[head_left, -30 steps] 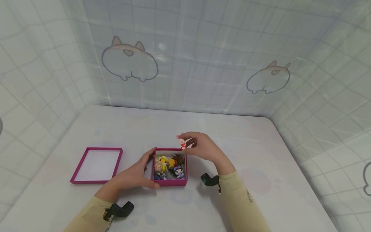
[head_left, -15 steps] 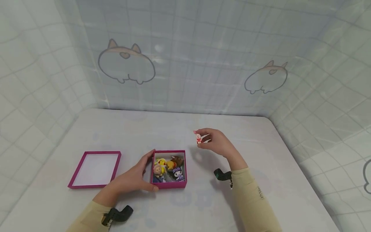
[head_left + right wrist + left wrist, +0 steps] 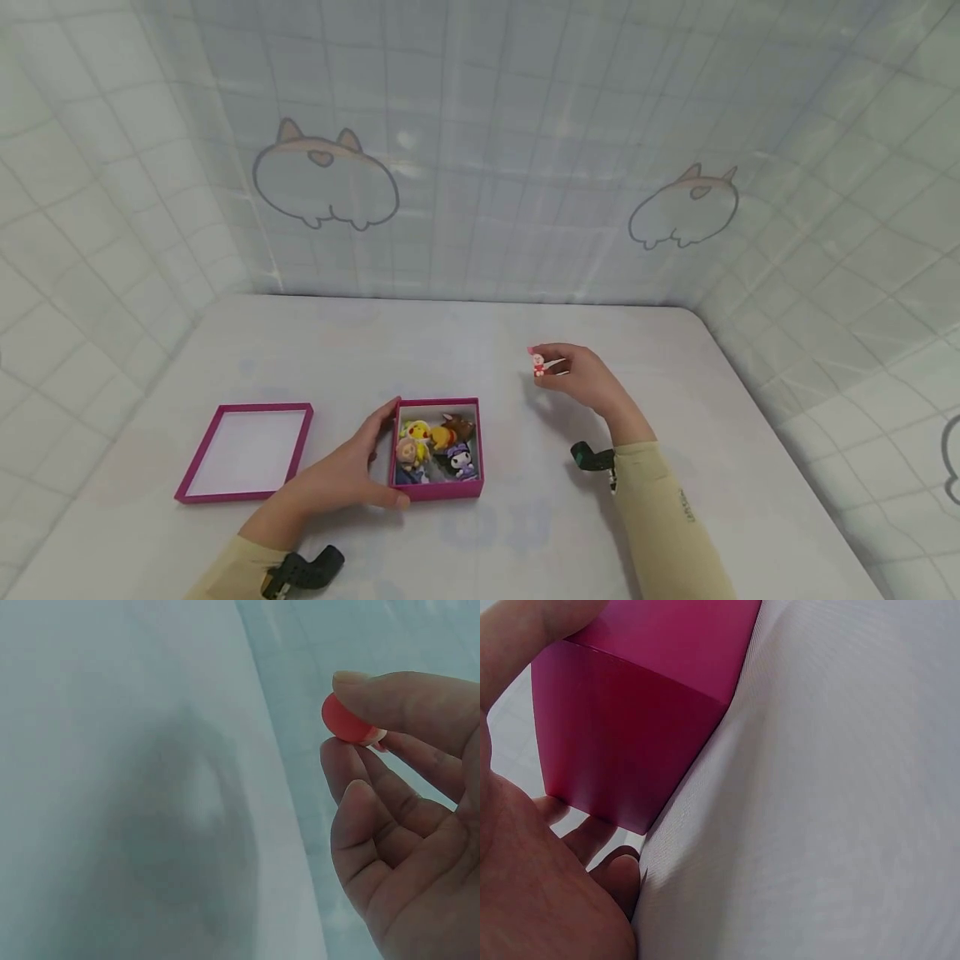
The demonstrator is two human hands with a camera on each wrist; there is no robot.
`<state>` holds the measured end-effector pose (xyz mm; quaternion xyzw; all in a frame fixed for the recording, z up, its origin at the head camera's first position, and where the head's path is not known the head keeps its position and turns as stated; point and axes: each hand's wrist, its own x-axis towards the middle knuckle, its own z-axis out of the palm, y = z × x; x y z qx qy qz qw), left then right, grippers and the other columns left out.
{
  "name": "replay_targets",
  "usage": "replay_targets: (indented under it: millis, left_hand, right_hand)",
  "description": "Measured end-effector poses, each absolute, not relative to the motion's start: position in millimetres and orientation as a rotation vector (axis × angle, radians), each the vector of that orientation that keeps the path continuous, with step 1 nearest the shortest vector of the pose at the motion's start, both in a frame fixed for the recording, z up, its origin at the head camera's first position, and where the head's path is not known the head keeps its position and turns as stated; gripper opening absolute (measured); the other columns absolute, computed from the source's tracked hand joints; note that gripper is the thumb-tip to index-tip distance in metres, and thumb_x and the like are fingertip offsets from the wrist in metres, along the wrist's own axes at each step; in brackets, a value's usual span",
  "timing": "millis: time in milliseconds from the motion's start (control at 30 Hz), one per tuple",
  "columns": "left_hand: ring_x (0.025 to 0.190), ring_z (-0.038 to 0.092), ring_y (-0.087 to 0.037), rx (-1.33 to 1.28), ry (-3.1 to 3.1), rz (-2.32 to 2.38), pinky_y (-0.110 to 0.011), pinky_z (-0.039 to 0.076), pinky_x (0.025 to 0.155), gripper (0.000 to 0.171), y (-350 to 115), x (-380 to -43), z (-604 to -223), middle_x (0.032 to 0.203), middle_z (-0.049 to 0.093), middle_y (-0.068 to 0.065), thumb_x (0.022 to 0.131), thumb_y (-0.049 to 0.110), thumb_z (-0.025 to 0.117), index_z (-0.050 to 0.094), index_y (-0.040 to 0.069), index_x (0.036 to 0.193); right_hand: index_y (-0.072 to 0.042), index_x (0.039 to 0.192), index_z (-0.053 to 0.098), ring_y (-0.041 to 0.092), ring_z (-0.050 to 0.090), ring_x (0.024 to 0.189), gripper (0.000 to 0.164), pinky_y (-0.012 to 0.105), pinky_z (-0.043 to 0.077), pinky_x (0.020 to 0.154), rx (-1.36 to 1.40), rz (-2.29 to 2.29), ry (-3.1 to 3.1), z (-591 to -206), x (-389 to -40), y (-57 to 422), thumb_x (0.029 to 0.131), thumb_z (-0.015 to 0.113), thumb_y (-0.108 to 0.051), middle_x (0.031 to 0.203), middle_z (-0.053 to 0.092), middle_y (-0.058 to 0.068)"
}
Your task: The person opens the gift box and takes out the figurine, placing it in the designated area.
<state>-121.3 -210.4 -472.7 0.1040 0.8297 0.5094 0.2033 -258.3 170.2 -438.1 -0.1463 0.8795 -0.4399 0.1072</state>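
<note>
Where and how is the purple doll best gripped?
Probably by the head, pinched from above: the purple doll lies in the near right corner of the open box, whose walls hinder sideways access, while the left hand holds the left side.

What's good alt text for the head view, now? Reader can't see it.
A person's right hand pinches a small pink-and-red figurine above a white table, while the left hand grips an open magenta box holding other figurines. A magenta-rimmed lid or tray lies beyond the left hand, toward the picture's left.
</note>
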Motion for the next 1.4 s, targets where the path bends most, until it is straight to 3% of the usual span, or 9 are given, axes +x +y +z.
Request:
replay_targets:
  millis: [367, 833, 1400]
  left_hand:
    - [0.149, 0.009, -0.033, 0.325, 2.313, 1.411, -0.057, 0.031, 0.110, 0.131, -211.3, -122.3, -472.1, 0.164, 0.006, -0.007, 0.065, 0.042, 0.091, 0.000, 0.025, 0.158]
    - [0.148, 0.011, -0.034, 0.293, 2.336, 1.403, -0.057, 0.033, 0.108, 0.130, -214.3, -118.5, -468.3, 0.163, 0.007, -0.007, 0.064, 0.042, 0.091, 0.002, 0.029, 0.157]
    - [0.148, 0.010, -0.032, 0.311, 2.340, 1.404, -0.056, 0.030, 0.110, 0.133, -216.8, -116.8, -466.4, 0.163, 0.008, -0.007, 0.062, 0.043, 0.092, 0.001, 0.027, 0.157]
  right_hand:
    - [-0.024, 0.132, 0.065, 0.017, 0.061, 0.107, 0.049, 0.039, 0.052, 0.089, -0.228, -1.356, 2.522, -453.3, -259.7, 184.5, 0.086, 0.080, -0.023, 0.122, 0.065, -0.001]
    - [-0.033, 0.126, 0.068, 0.021, 0.057, 0.098, 0.046, 0.034, 0.051, 0.074, -0.257, -1.262, 2.584, -473.6, -270.7, 178.0, 0.082, 0.081, -0.036, 0.114, 0.066, -0.008]
    - [-0.035, 0.122, 0.070, 0.022, 0.055, 0.095, 0.043, 0.035, 0.048, 0.074, -0.239, -1.217, 2.607, -477.3, -269.8, 177.1, 0.081, 0.082, -0.038, 0.112, 0.065, -0.008]
